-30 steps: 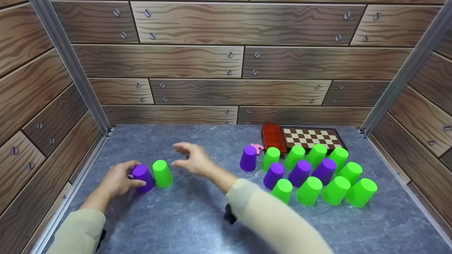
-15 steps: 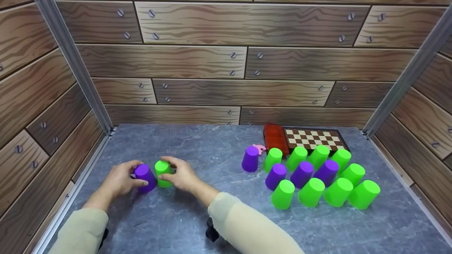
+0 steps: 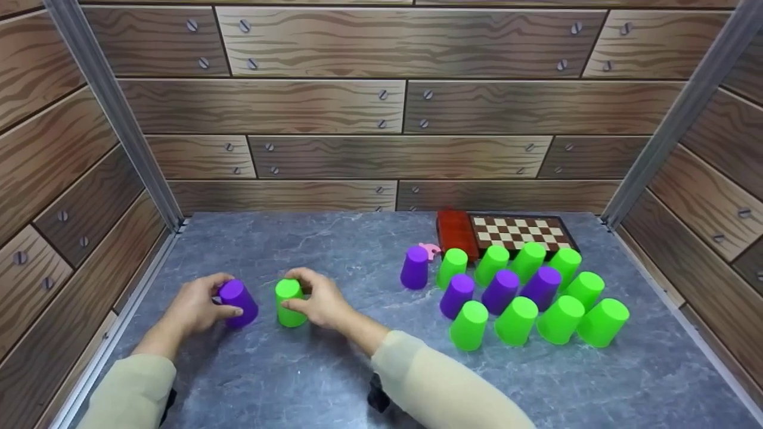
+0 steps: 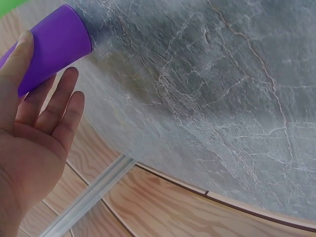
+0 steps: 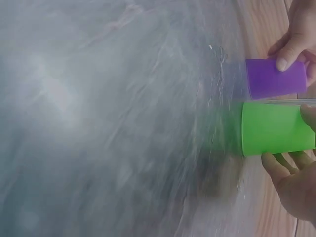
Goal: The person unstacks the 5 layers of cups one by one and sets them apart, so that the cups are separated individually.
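My left hand (image 3: 194,305) grips an upside-down purple cup (image 3: 238,304) between thumb and fingers, at the left of the table. In the left wrist view the thumb lies along the side of the purple cup (image 4: 54,44). A short gap to its right, my right hand (image 3: 322,298) holds an upside-down green cup (image 3: 289,304) near its closed top, thumb on the near side. The right wrist view shows the green cup (image 5: 274,129) beside the purple cup (image 5: 276,78), with both hands on them.
On the right stand several upside-down green cups (image 3: 515,322) and purple cups (image 3: 501,292) in rows. Behind them lie a checkered game board (image 3: 521,231), a red box (image 3: 456,233) and a small pink piece (image 3: 430,250). Wood-patterned walls (image 3: 334,107) enclose the grey table (image 3: 346,238).
My right hand has reached left, taken hold of the green cup and drawn it right and slightly nearer, away from the purple cup. The left hand stays on the purple cup.
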`<state>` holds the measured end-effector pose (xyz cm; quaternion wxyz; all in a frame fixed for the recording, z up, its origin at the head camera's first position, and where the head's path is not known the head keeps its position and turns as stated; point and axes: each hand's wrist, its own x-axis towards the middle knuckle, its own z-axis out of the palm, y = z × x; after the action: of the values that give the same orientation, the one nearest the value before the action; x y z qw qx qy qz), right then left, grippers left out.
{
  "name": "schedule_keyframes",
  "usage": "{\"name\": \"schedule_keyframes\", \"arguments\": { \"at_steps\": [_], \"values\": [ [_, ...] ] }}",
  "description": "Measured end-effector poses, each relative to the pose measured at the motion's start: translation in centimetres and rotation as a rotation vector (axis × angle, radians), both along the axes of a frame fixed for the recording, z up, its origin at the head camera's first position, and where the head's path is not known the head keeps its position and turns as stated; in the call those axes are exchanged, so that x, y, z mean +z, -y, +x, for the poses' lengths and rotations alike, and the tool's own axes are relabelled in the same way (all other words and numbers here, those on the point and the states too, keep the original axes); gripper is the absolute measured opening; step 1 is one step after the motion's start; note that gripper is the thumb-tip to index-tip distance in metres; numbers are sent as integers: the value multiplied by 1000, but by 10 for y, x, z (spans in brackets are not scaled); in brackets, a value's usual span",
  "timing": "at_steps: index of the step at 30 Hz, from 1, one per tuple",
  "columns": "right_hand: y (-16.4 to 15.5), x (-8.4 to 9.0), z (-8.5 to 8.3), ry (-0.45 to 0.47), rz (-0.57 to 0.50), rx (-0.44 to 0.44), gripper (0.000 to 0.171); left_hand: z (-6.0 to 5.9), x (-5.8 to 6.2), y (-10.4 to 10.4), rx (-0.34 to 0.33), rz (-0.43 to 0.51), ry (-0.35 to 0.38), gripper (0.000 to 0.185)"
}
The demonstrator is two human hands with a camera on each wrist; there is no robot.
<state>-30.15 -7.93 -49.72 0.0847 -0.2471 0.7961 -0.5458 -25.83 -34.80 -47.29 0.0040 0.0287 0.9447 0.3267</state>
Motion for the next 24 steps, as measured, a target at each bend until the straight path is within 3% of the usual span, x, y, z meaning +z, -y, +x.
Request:
{"name": "schedule_keyframes", "arguments": {
  "at_steps": [13,24],
  "values": [
    [-97,20,29,-84,-45,-28,49,2,1,4,-12,-20,1,65],
    [-180,15,52,-112,4,-84,53,2,1,0,-17,-23,10,67]
  ]
}}
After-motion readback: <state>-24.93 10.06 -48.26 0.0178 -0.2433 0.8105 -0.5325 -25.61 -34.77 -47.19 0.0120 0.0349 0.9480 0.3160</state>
